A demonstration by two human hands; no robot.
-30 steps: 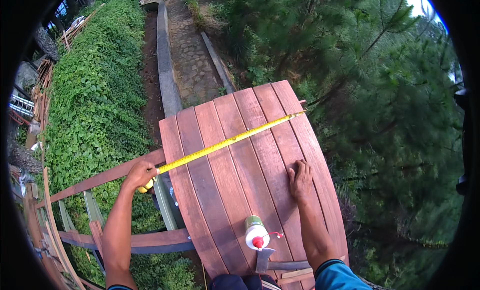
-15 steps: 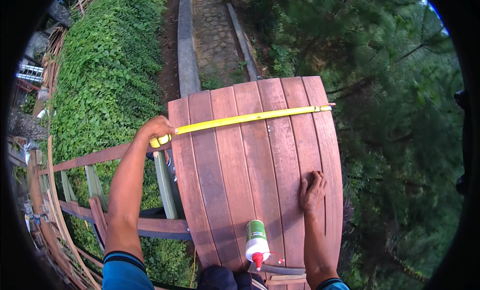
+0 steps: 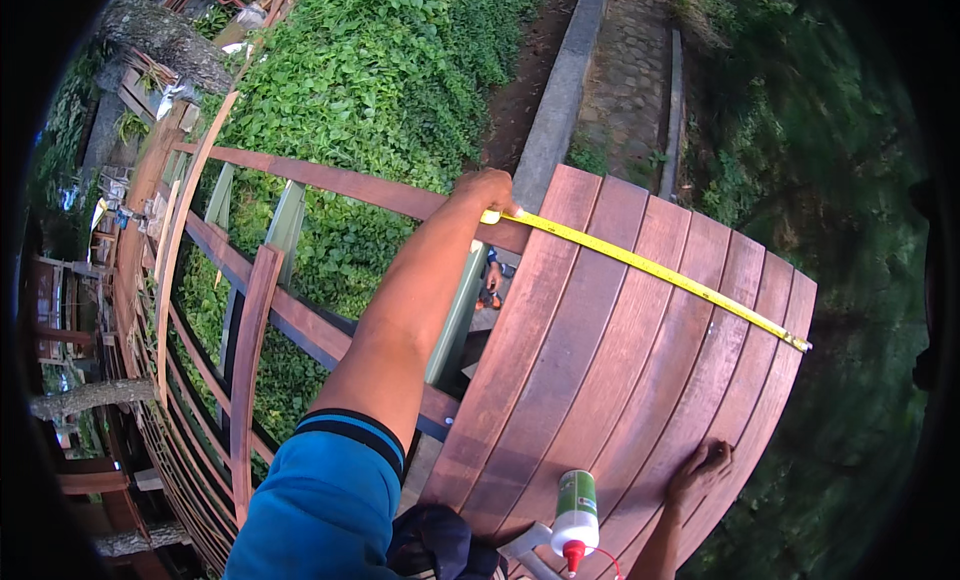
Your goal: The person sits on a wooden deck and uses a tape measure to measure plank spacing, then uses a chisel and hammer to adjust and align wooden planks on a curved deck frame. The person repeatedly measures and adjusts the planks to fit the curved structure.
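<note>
Even outdoor daylight, vines (image 3: 390, 90) brightly lit, trees (image 3: 845, 410) at right dim and smeary, soft shadow low on planks (image 3: 622, 352), outer lines bowed, corners black.

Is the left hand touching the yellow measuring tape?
Touching. The head view shows the left hand gripping the yellow measuring tape at its left end.

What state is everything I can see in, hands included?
Planks: fixed or loose unclear; side by side, narrow seams between.
Tape measure: pulled out, stretched across the planks.
Left hand: closed on the tape measure.
Right hand: resting on the planks, half curled.
Bottle: on the planks, red tip toward the picture's bottom.
</note>
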